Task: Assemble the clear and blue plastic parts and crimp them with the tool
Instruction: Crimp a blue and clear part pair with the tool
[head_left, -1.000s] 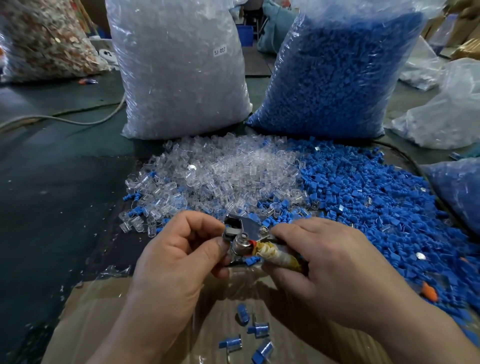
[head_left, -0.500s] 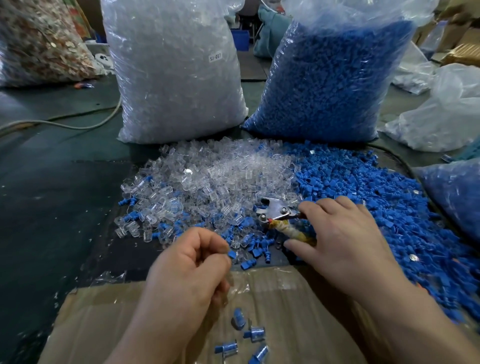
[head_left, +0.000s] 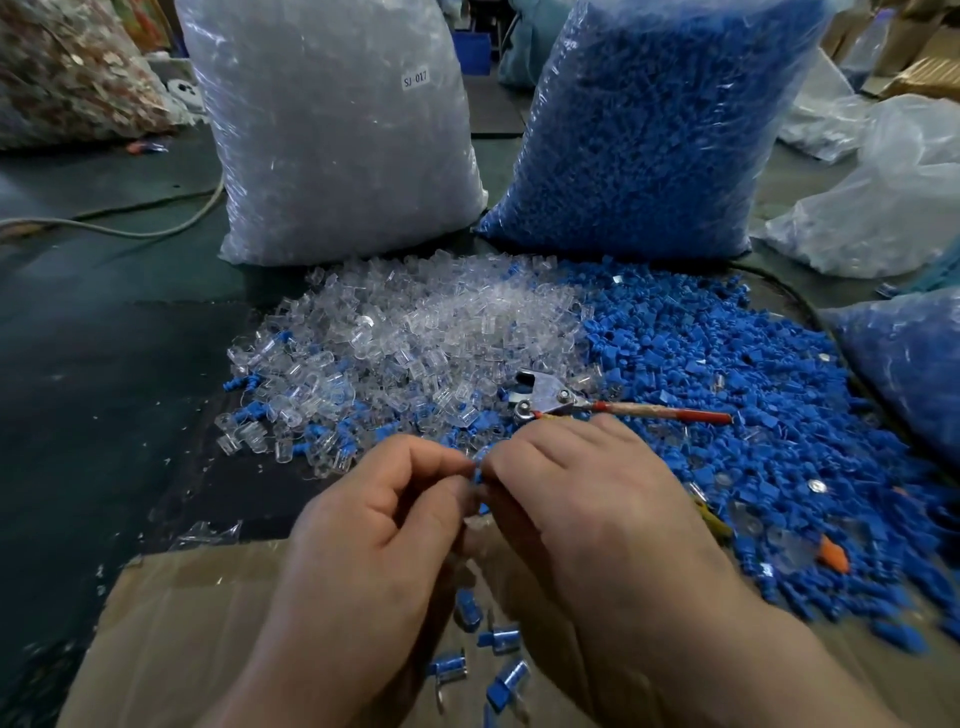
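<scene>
Blue plastic shows as a sliver between your fingertips: a small blue piece (head_left: 479, 463) is pinched where your two hands meet, low in the centre of the view. Your left hand (head_left: 384, 514) curls fingers and thumb onto it from the left, and your right hand (head_left: 587, 504) does the same from the right. Most of the piece is hidden, so whether a clear piece is with it cannot be told. Just beyond your right hand the crimping tool (head_left: 558, 400) lies on the heaps with its metal head to the left and its red handle pointing right; neither hand touches it. It rests where the heap of clear pieces (head_left: 415, 332) meets the heap of blue pieces (head_left: 727, 374). Below your hands is a cardboard box (head_left: 182, 623) with a few joined pieces (head_left: 498, 639) in it. Behind the heaps stand a bag of clear pieces (head_left: 337, 145) on the left and a bag of blue pieces (head_left: 654, 130) on the right, on a dark green table (head_left: 104, 389).
</scene>
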